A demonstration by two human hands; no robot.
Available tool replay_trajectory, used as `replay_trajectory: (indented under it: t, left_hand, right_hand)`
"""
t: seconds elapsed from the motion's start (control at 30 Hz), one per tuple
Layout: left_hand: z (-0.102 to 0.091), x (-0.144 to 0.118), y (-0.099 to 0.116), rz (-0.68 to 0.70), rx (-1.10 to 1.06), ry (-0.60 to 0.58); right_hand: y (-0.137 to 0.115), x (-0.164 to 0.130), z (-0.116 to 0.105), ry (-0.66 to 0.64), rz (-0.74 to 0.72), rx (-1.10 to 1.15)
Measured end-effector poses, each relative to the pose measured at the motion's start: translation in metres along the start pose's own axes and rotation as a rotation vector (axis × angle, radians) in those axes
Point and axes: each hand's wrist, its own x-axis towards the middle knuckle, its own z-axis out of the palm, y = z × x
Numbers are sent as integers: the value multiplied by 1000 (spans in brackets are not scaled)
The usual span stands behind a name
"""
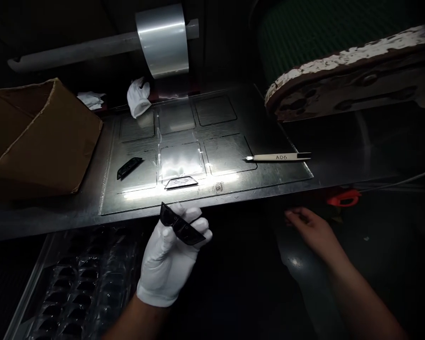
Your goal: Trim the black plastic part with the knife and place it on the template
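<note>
My left hand point(168, 267), in a white glove, grips a small black trapezoid plastic part point(182, 227) between thumb and fingers, in front of the bench edge. My bare right hand point(313, 231) hovers at the right, below the bench level, fingers curled and thumb tip against them. Whether anything sits in that pinch is too small to see. On the bench plate point(269, 172) lie a second black part point(129, 167) and a similar part with a pale, shiny face point(181, 183). A pale-handled tool with a metal tip point(279, 157), marked A06, rests at the plate's right.
A cardboard box point(63, 146) stands at left. Behind the plate are a crumpled white glove point(139, 98) and a roll of clear film point(163, 45) on a bar. Green-ribbed machinery point(322, 42) overhangs the right. Below are a plastic tray point(38, 271) of black parts and a red handle point(344, 198).
</note>
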Motion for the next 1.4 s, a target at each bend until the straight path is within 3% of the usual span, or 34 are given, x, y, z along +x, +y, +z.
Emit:
replay_trajectory:
  t: [0.07, 0.13, 0.3, 0.4, 0.5, 0.63, 0.83, 1.0, 1.23, 1.4]
  left_hand:
    - [1, 3, -1, -7, 0, -2]
    - [2, 4, -2, -4, 19, 3]
    - [5, -1, -3, 21, 112, 18]
    - [5, -6, -4, 27, 142, 40]
    - [4, -10, -4, 28, 156, 79]
    - [2, -11, -3, 53, 168, 88]
    - [1, -10, -5, 23, 208, 47]
    - [5, -15, -8, 79, 291, 38]
    - [5, -23, -2, 133, 607, 71]
    - [11, -26, 2, 324, 816, -55]
  right_hand:
    - [-25, -16, 1, -41, 29, 17]
    - [-60, -33, -1, -102, -75, 57]
    - [-152, -63, 6, -242, -804, 179]
    - [-177, -66, 19, -253, -976, 167]
    - [-181, -63, 28, -243, -1062, 121]
    - [-179, -62, 26, -287, -1007, 162]
    - [-182, -68, 23, -241, -891, 249]
    - [-186, -70, 26, -256, -816, 255]
    - [-184, -72, 30, -323, -705, 345]
    - [-180, -76, 32, -395, -524, 407]
